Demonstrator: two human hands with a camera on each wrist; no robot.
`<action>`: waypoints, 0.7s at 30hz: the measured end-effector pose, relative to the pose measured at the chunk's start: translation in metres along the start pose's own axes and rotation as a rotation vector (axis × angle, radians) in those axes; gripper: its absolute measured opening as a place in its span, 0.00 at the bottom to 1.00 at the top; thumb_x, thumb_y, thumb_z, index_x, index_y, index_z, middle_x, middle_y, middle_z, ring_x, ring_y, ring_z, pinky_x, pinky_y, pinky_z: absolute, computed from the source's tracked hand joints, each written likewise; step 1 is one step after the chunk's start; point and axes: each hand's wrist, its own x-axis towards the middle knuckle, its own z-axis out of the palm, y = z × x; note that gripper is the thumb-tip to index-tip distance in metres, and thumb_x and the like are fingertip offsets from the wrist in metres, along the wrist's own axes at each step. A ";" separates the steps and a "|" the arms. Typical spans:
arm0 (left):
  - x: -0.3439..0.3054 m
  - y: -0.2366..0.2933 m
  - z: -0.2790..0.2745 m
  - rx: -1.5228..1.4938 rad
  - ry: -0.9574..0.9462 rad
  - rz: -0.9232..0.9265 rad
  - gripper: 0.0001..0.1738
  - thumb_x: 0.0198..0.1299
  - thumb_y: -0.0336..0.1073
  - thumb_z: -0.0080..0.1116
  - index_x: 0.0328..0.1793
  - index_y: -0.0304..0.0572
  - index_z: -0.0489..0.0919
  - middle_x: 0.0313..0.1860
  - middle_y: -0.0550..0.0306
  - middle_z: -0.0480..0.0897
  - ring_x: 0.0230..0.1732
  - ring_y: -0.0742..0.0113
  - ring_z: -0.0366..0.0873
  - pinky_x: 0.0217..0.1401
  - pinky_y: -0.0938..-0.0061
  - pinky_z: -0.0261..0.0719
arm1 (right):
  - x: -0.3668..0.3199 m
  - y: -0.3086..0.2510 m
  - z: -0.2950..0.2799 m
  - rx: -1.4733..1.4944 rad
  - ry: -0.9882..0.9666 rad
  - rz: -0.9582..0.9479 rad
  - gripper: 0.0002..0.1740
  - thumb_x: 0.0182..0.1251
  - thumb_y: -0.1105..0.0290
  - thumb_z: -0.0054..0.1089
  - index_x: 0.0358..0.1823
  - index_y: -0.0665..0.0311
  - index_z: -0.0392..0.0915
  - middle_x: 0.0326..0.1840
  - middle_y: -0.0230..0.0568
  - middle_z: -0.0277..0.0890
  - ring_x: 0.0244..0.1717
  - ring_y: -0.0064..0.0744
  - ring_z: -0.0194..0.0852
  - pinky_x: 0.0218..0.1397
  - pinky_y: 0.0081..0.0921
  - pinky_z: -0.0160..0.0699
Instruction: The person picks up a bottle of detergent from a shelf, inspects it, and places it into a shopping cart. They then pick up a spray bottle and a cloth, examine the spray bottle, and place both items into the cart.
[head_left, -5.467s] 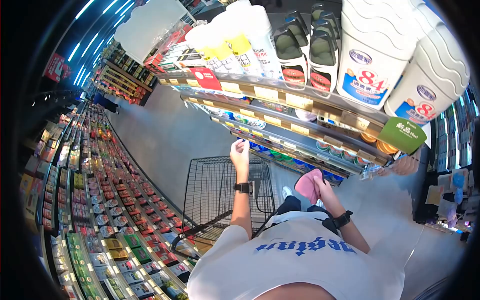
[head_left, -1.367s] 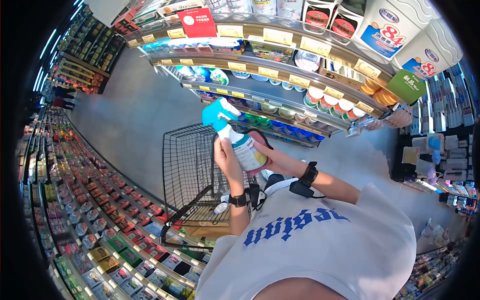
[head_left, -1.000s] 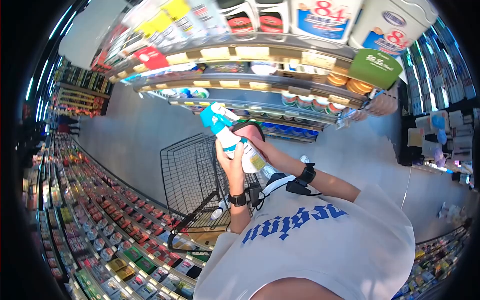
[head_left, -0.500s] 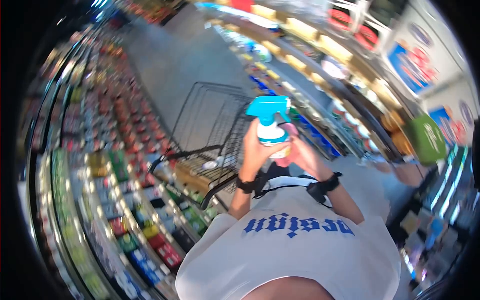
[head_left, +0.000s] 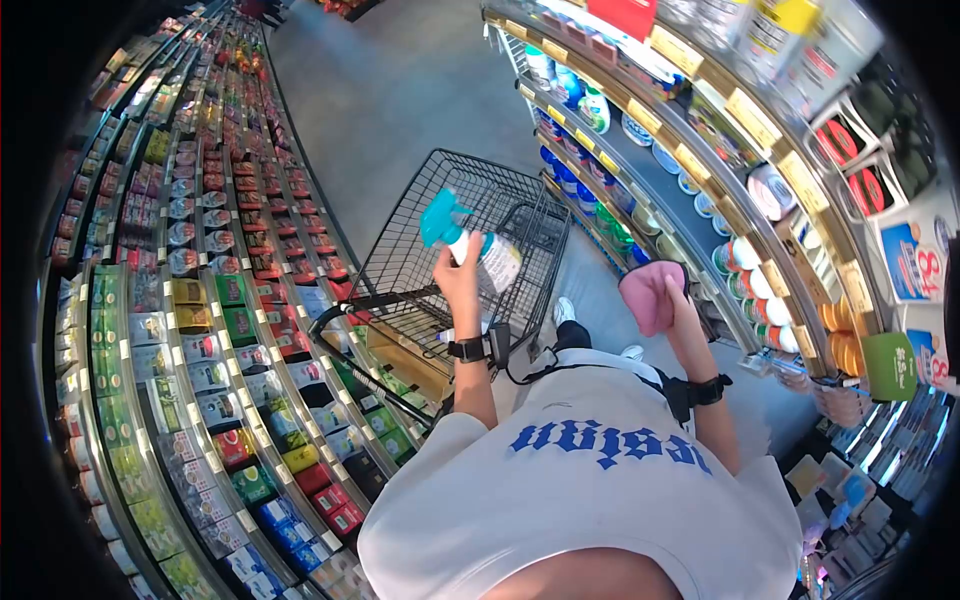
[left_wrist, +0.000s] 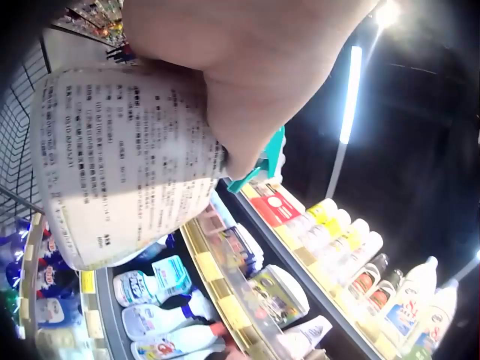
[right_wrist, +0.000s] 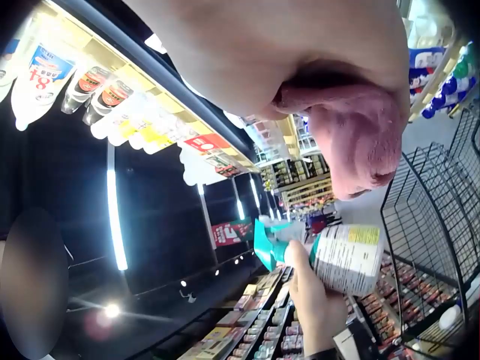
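My left hand (head_left: 458, 280) grips a white spray bottle (head_left: 497, 265) with a teal trigger head round its neck. In the head view the bottle tilts over the shopping cart (head_left: 405, 225). Dense printed text covers its back label (left_wrist: 127, 165) in the left wrist view; the left palm and thumb hide the neck there. Well apart on the other side, my right hand (head_left: 684, 315) holds a soft pink item with a dark edge (head_left: 650, 295), folded fabric by its look. That pink item (right_wrist: 356, 139) hangs below the hand in the right wrist view.
Beside the cart's right stand shelves (head_left: 690, 165) of cleaning bottles and tubs, with big white jugs (head_left: 910, 260) at far right. Racks of small packets (head_left: 240, 330) run along the left. A brown box (head_left: 410, 362) lies low at the cart. A green sign (head_left: 888, 366) sticks out from the shelf.
Both hands were at the bottle half a second ago; now the right hand has moved away right with the pink item. The left hand carries the bottle left over the cart. The view has turned.
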 end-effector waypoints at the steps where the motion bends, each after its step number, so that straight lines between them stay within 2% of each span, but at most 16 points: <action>1: 0.011 -0.012 -0.010 -0.072 0.044 -0.054 0.17 0.62 0.37 0.73 0.50 0.32 0.84 0.44 0.58 0.86 0.41 0.75 0.80 0.47 0.76 0.76 | 0.001 0.003 0.005 0.001 0.045 0.009 0.26 0.80 0.53 0.52 0.67 0.64 0.71 0.64 0.35 0.75 0.65 0.26 0.73 0.69 0.28 0.69; 3: 0.032 -0.042 -0.028 -0.134 0.092 -0.117 0.19 0.58 0.34 0.75 0.51 0.32 0.83 0.46 0.56 0.86 0.41 0.72 0.81 0.49 0.74 0.78 | 0.005 0.008 0.015 0.008 0.035 0.019 0.26 0.80 0.54 0.52 0.67 0.65 0.71 0.64 0.35 0.75 0.65 0.26 0.73 0.69 0.28 0.69; 6: 0.060 -0.091 -0.048 -0.154 0.313 -0.195 0.20 0.51 0.27 0.78 0.50 0.32 0.82 0.48 0.54 0.84 0.43 0.66 0.82 0.48 0.66 0.80 | 0.026 0.029 0.020 -0.015 0.069 0.029 0.28 0.80 0.51 0.50 0.69 0.65 0.69 0.64 0.38 0.75 0.64 0.30 0.75 0.65 0.28 0.73; 11: 0.092 -0.194 -0.081 -0.184 0.422 -0.326 0.21 0.51 0.24 0.76 0.52 0.33 0.81 0.48 0.53 0.84 0.45 0.62 0.82 0.49 0.62 0.80 | 0.034 0.025 0.053 -0.066 0.087 0.099 0.30 0.81 0.50 0.49 0.72 0.65 0.65 0.67 0.40 0.73 0.67 0.30 0.73 0.68 0.30 0.71; 13: 0.095 -0.202 -0.082 -0.164 0.499 -0.396 0.24 0.50 0.24 0.76 0.54 0.33 0.80 0.50 0.52 0.84 0.47 0.60 0.82 0.50 0.59 0.81 | 0.048 0.034 0.051 -0.063 0.099 0.073 0.30 0.81 0.50 0.48 0.73 0.64 0.65 0.68 0.40 0.72 0.68 0.31 0.72 0.69 0.32 0.70; 15: 0.092 -0.210 -0.074 -0.249 0.514 -0.372 0.25 0.50 0.24 0.76 0.56 0.32 0.80 0.53 0.49 0.83 0.48 0.57 0.82 0.50 0.57 0.81 | 0.053 0.036 0.053 -0.068 0.140 0.074 0.30 0.81 0.51 0.47 0.73 0.64 0.65 0.68 0.40 0.72 0.68 0.31 0.72 0.69 0.31 0.71; 17: 0.090 -0.225 -0.071 -0.207 0.545 -0.465 0.26 0.51 0.26 0.77 0.56 0.32 0.80 0.54 0.48 0.83 0.49 0.54 0.82 0.51 0.55 0.81 | 0.055 0.036 0.059 -0.068 0.183 0.080 0.29 0.82 0.51 0.47 0.73 0.64 0.64 0.68 0.40 0.72 0.68 0.31 0.72 0.69 0.31 0.71; 18: 0.093 -0.224 -0.069 -0.076 0.514 -0.635 0.26 0.52 0.29 0.77 0.57 0.32 0.79 0.54 0.47 0.83 0.50 0.54 0.82 0.51 0.55 0.81 | 0.054 0.034 0.064 -0.053 0.182 0.077 0.28 0.82 0.52 0.46 0.72 0.64 0.65 0.68 0.39 0.73 0.67 0.31 0.72 0.68 0.30 0.72; 21: 0.085 -0.220 -0.053 0.001 0.519 -0.727 0.25 0.55 0.30 0.76 0.57 0.33 0.79 0.54 0.48 0.84 0.50 0.56 0.82 0.51 0.55 0.80 | 0.053 0.029 0.079 -0.042 0.155 0.071 0.27 0.83 0.53 0.46 0.71 0.64 0.66 0.67 0.38 0.73 0.66 0.29 0.72 0.67 0.28 0.72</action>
